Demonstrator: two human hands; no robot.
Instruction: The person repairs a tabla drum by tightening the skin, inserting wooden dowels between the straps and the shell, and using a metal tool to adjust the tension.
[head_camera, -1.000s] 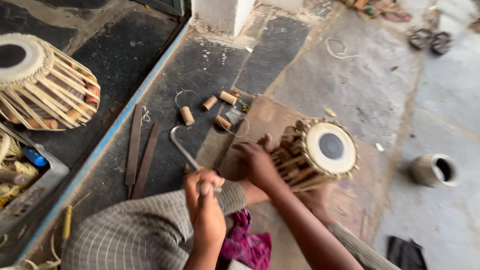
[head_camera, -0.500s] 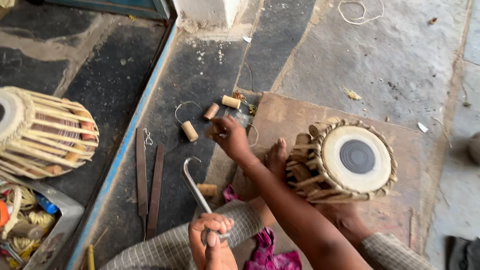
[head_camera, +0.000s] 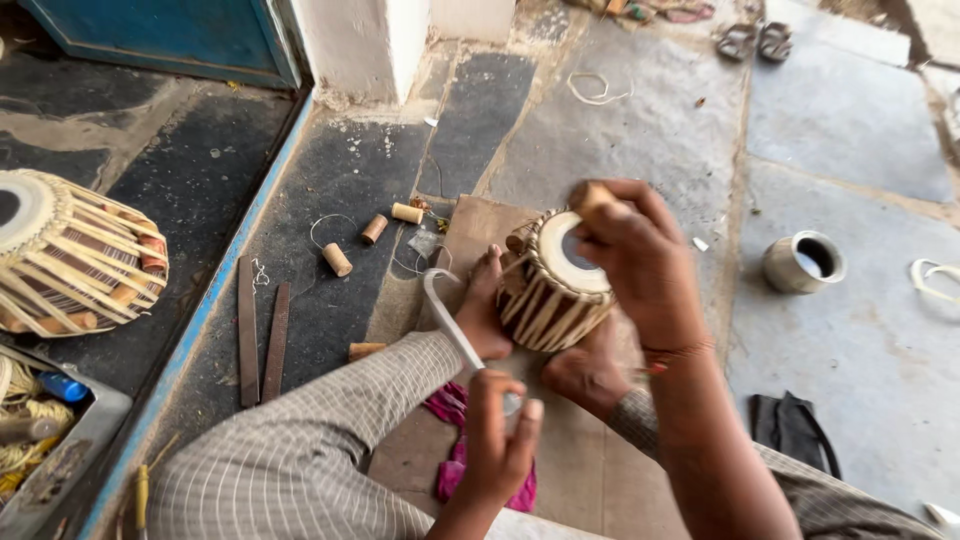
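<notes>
Small strapped wooden hand drum (head_camera: 552, 292) braced between the feet: right hand (head_camera: 640, 262) grips a cylindrical wooden peg (head_camera: 590, 196) not yet seated, left hand (head_camera: 497, 440) clasps a hooked metal tool (head_camera: 450, 318).

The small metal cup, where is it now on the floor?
In the head view the small metal cup stands on the grey stone floor at the right, apart from the drum and beyond the right hand.
</notes>
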